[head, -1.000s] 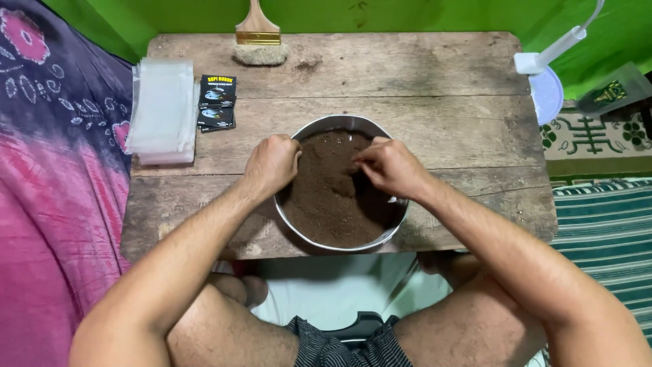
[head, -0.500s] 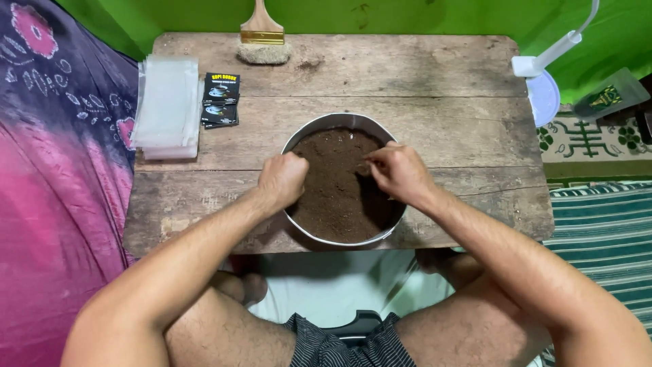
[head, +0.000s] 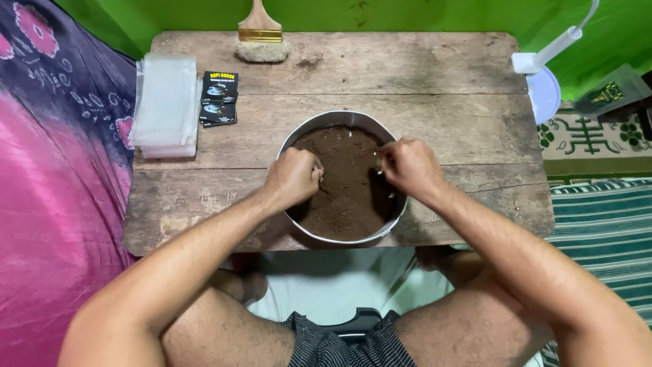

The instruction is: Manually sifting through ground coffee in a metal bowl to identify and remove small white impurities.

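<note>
Both the left hand [head: 293, 178] and right hand [head: 407, 166] are curled into the dark powder [head: 346, 187] filling the metal bowl [head: 299, 132], perhaps pinching some, and careless lifting could scatter grains over the wooden table [head: 441, 81].

Bright, even light from overhead; sharp in the middle, stretched at the edges.

The wooden table [head: 421, 81] is evenly lit with no glare, and the metal bowl [head: 337, 118] shows only a thin shine on its rim. Soft shadow sits under the table's near edge and beneath both forearms. The brown powder [head: 346, 183] looks dark but its grain stays readable. Wide-lens distortion bows the table's sides and swells the arms near the bottom corners. The green wall [head: 421, 13] glows saturated.
</note>
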